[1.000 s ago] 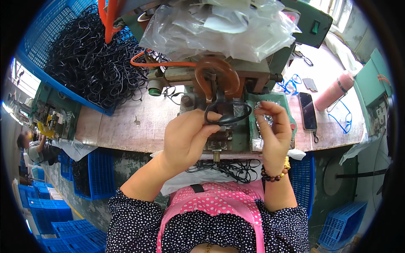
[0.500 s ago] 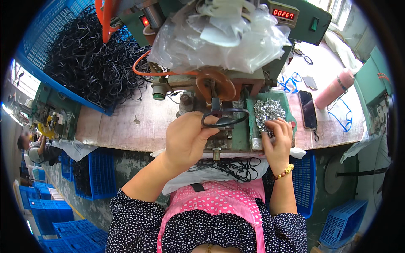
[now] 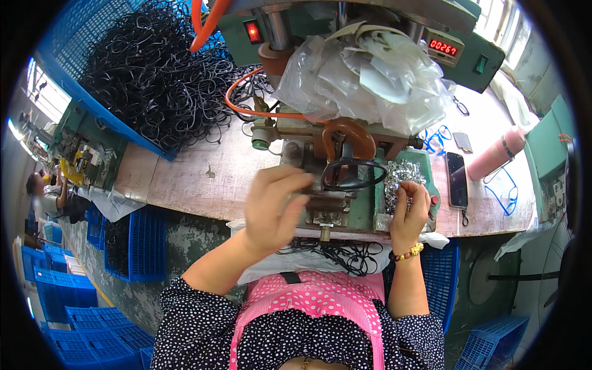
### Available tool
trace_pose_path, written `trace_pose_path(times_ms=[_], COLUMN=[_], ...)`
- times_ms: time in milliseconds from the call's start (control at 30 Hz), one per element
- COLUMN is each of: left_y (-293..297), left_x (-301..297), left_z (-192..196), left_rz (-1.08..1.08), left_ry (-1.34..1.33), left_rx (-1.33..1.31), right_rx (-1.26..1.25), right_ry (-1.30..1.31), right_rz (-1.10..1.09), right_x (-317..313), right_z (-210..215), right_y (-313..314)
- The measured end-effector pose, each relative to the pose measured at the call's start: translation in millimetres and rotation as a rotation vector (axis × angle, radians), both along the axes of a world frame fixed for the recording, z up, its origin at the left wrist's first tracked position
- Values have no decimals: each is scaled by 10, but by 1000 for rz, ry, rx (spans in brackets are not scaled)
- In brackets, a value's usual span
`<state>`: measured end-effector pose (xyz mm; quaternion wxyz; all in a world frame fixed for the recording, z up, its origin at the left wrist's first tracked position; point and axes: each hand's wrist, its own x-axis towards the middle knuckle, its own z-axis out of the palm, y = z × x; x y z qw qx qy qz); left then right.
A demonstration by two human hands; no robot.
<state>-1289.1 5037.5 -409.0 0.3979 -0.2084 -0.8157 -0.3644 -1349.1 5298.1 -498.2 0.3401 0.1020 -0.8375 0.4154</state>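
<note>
- The left hand [image 3: 274, 206] is motion-blurred; whether its fingertips grip the black eyeglass frame [image 3: 351, 174] or only touch it cannot be told.
- The right hand [image 3: 409, 209] dips its fingertips into the pile of small silvery parts [image 3: 399, 176]; any piece pinched there is too small to see.
- The crumpled clear plastic sheet [image 3: 370, 80] covers the middle of the green machine [image 3: 345, 37], whose top is cut off by the upper edge.
- The blue crate [image 3: 80, 37] of black frames runs out of view at the upper left.
- A person [image 3: 52, 197] at the far left is small and blurred.
</note>
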Motion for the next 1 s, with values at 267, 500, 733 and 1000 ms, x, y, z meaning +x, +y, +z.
trace_pose_path(times_ms=[267, 500, 733, 1000], left_y=[-1035, -1278, -1448, -1452], left_x=[-931, -1058, -765, -441], left_z=[-1028, -1351, -1070, -953], left_rz=[321, 383, 301, 487], left_ry=[-383, -467, -417, -588], left_rx=[-328, -570, -672, -384], right_rx=[30, -1, -64, 9], right_ry=[-18, 46, 5, 38], right_rz=[27, 52, 68, 46], right_x=[10, -19, 2, 7], right_z=[-7, -14, -16, -4], right_y=[28, 16, 26, 21])
